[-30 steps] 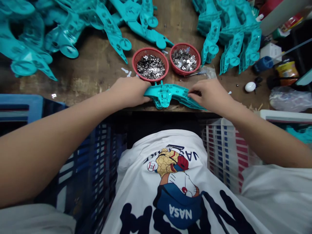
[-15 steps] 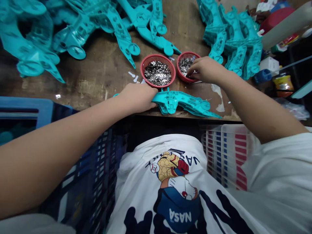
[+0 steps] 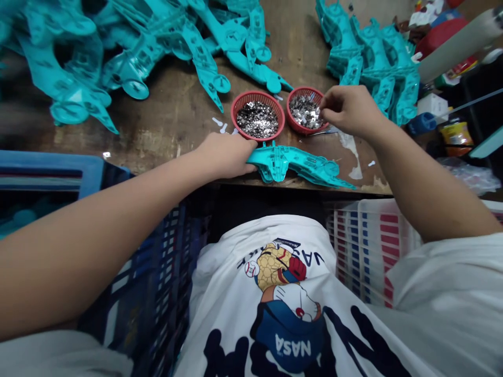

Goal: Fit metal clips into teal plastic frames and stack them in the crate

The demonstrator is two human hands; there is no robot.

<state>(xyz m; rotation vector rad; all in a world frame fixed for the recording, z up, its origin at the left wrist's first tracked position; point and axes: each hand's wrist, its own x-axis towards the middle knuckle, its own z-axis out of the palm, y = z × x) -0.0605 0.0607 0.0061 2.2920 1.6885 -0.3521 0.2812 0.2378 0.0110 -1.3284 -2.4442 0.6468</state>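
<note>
Leftmost on the desk [image 3: 165, 115] lies a heap of teal plastic mouldings [image 3: 78, 68]. Next, the left hand [image 3: 226, 155] rests cupped against the end of a single teal moulding [image 3: 291, 161] at the desk's front edge; whether it grips, I cannot tell. Behind that moulding stand a left red basket [image 3: 236, 112] and a right red basket [image 3: 288, 112], both filled with silver metal pieces [image 3: 305, 111]. The right hand [image 3: 348, 110] hovers in a narrow pinch just over the right red basket, holding nothing that I can make out. Farther right sits a stack of teal mouldings [image 3: 377, 68].
</note>
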